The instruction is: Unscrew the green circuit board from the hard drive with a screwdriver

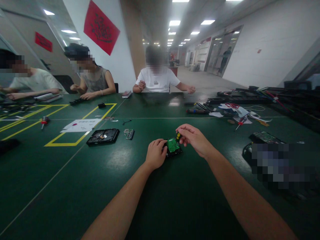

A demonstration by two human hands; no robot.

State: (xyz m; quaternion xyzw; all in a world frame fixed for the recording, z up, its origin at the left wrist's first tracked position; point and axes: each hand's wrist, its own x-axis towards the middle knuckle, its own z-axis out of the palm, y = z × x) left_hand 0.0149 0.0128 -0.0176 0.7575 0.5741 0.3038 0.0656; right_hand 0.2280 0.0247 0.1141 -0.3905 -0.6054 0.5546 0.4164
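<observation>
A small black hard drive with a green circuit board on its upper face lies on the table in front of me. My left hand grips its left side, fingers over the edge. Above the board's right part, my right hand is closed on a short yellow-and-black screwdriver. The screwdriver points down at the board; whether its tip sits in a screw is too small to tell.
Left of the drive are a loose circuit board piece and an open black casing. A paper sheet and red screwdriver lie farther left. Cables and tools crowd the right. Several people sit across the green table.
</observation>
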